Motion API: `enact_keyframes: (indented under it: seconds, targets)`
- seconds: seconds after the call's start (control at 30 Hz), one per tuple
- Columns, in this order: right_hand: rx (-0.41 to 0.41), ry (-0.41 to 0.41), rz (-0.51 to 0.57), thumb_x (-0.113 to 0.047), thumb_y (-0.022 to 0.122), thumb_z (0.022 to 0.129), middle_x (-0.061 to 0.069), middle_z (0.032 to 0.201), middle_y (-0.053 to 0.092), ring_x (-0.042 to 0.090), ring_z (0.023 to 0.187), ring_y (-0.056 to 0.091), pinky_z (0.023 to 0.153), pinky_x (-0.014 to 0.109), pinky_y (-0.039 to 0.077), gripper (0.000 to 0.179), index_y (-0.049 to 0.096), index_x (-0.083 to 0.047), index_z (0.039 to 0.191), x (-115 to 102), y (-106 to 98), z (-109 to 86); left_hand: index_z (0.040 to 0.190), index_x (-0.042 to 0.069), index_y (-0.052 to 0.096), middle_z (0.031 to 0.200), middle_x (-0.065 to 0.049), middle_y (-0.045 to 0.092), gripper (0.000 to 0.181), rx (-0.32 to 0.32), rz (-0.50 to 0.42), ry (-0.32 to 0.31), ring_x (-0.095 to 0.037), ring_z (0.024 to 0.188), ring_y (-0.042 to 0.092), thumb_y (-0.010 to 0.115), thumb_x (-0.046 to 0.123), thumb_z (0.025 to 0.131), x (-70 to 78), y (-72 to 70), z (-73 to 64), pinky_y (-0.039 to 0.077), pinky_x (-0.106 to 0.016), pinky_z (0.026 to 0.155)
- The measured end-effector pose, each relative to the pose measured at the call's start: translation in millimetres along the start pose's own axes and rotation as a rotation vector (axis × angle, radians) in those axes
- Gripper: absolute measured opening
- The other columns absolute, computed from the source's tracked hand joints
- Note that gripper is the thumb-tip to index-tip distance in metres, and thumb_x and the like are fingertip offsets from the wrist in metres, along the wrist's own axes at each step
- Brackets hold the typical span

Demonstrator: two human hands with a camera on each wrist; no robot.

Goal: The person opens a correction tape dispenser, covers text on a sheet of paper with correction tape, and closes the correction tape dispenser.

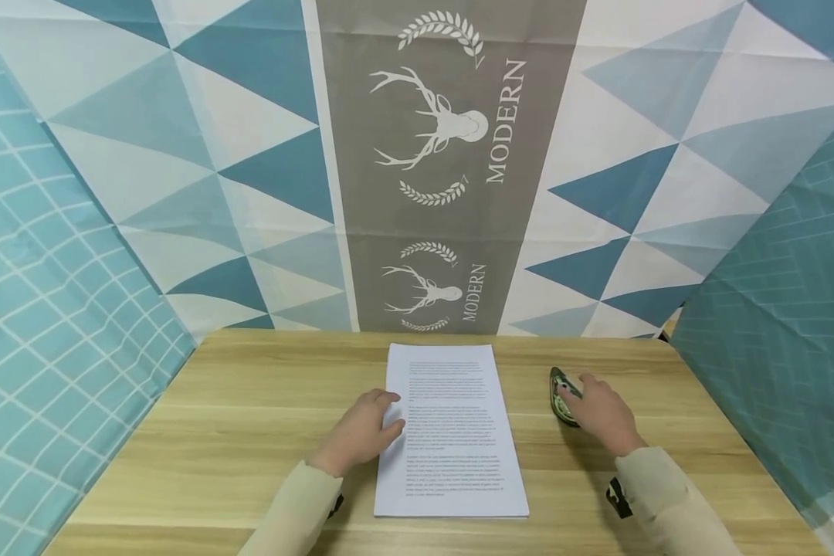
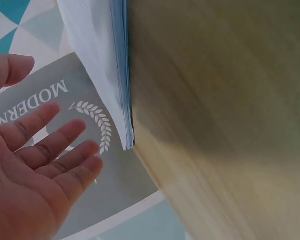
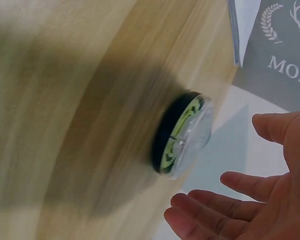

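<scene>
A stack of printed white paper (image 1: 452,432) lies on the wooden table, its side edge visible in the left wrist view. My left hand (image 1: 357,432) hovers at the stack's left edge, fingers loosely extended and thumb apart, holding nothing. To the right of the paper lies a small teardrop-shaped correction tape (image 1: 559,403), green and dark with a clear cover. Just beside it, my right hand (image 1: 603,415) is spread with the palm towards it. In the right wrist view, a gap separates these fingers from the correction tape (image 3: 182,137).
Bare wood of the table (image 1: 250,432) extends left of the paper. A patterned cloth (image 1: 431,232) with deer heads and triangles hangs behind the table's far edge. Blue-green cloths stand at both sides. Dark straps (image 1: 618,498) show at the wrists.
</scene>
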State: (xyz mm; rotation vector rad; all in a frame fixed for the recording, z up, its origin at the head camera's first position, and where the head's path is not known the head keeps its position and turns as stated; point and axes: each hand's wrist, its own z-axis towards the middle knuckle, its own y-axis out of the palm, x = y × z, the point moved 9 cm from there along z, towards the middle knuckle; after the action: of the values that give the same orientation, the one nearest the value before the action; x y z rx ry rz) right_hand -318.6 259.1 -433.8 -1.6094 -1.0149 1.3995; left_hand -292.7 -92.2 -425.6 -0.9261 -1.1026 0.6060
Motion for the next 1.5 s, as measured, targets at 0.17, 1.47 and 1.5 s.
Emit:
enact_keyframes:
  seconds: [0.17,1.47,1.5]
  targets:
    - [-0.026,0.008,0.002,-0.047,0.042,0.095,0.041,0.123,0.047,0.051,0.106,0.051,0.080,0.054,0.046,0.078,0.028,0.020,0.134,8.8,4.2,4.4,0.114,-0.001,0.059,0.114,-0.016,0.059,0.035,-0.035,0.015,0.018,-0.032,0.109,0.055,0.060,0.022,0.087,0.7,7.3,-2.5,0.045,-0.045,0.093]
    - [-0.046,0.101,0.252,-0.042,0.055,0.088,0.006,0.066,0.048,0.018,0.058,0.042,0.051,0.029,0.035,0.044,0.053,-0.002,0.072,37.5,22.1,13.4,0.099,-0.005,0.065,0.102,-0.011,0.059,0.030,-0.121,0.112,0.039,-0.025,0.095,0.056,0.069,0.017,0.079,5.1,32.7,-9.3,0.048,-0.039,0.086]
    - [-0.047,0.107,0.262,-0.043,0.056,0.088,0.005,0.064,0.047,0.017,0.056,0.041,0.051,0.029,0.035,0.044,0.052,-0.003,0.070,38.6,22.2,13.9,0.099,-0.005,0.065,0.102,-0.011,0.059,0.030,-0.122,0.111,0.038,-0.025,0.095,0.056,0.069,0.017,0.079,5.2,32.7,-9.3,0.048,-0.039,0.086]
